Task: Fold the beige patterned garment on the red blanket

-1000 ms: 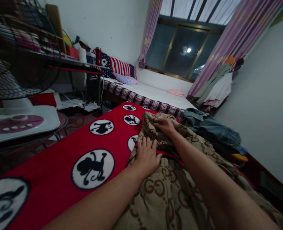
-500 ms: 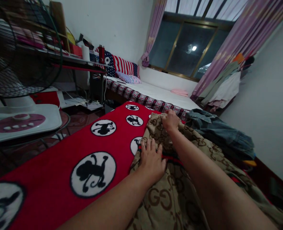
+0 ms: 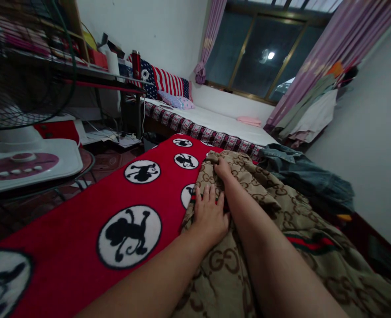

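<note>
A tan garment (image 3: 227, 261) with a brown interlocking-letter pattern and green-and-red stripes lies rumpled on a red blanket (image 3: 83, 229) printed with black monkeys in white circles. What kind of garment it is, I cannot tell. My left hand (image 3: 210, 216) lies flat on it near its left edge, fingers spread over a striped band. Beyond that, close to the garment's far edge, my right hand (image 3: 223, 169) is closed with its fingers curled into the cloth. The fingertips are partly hidden. My right forearm crosses over the middle of the garment.
Blue denim clothing (image 3: 304, 176) lies to the right of the garment. At the left a fan (image 3: 26, 154) stands on a round stool, beside a cluttered desk (image 3: 109, 84). A bed (image 3: 212, 117) runs below the window; clothes (image 3: 314, 117) hang at the right wall.
My right hand has moved left and down, and the raised cloth by it now lies flatter toward the left. My left hand stays nearly in place. The view has shifted slightly.
</note>
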Demonstrator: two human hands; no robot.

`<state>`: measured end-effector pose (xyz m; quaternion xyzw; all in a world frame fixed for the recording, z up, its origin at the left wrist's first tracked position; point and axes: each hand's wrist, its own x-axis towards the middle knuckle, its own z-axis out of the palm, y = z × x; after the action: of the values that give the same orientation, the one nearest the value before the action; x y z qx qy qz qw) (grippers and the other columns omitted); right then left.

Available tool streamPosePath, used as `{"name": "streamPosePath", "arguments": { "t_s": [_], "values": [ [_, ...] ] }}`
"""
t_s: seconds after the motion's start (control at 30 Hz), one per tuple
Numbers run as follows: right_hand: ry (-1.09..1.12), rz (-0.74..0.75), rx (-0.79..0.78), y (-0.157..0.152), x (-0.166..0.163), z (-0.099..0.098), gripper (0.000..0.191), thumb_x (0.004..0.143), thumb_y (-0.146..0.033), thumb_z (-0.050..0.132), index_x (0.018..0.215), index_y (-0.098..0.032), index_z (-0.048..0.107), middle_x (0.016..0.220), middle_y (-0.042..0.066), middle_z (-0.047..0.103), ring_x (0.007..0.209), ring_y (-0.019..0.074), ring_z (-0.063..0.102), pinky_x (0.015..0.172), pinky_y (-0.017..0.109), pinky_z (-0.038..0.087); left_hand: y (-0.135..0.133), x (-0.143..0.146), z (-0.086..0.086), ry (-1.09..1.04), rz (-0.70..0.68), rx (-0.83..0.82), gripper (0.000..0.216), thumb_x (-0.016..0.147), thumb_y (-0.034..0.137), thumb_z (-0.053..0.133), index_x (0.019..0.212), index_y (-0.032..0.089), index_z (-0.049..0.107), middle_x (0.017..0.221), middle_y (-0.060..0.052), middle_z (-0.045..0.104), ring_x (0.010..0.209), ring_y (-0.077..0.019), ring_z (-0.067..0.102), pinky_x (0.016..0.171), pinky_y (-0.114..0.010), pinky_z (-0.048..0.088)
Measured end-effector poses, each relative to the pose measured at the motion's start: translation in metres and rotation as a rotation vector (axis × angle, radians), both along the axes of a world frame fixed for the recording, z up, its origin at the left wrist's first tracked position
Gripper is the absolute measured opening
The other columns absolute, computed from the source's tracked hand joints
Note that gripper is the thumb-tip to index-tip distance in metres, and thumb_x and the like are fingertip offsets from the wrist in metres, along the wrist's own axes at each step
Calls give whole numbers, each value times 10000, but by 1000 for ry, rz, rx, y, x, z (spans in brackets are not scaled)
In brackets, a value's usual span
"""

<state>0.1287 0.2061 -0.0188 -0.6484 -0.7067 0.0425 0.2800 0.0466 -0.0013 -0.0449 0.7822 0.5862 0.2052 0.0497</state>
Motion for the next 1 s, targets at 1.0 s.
{"name": "streamPosePath", "arguments": {
  "t_s": [1.0],
  "values": [
    [-70,1068,82,-391,67,45,269,825,-229,495,1082,-199,571,1242,110,658,1216,199,575,1106,395,342,20,-7,24,9,-57,-291,705,797,548,596,1419,240,473,1560,-140,293,1442,-392,207,1124,-648,94]
  ]
}}
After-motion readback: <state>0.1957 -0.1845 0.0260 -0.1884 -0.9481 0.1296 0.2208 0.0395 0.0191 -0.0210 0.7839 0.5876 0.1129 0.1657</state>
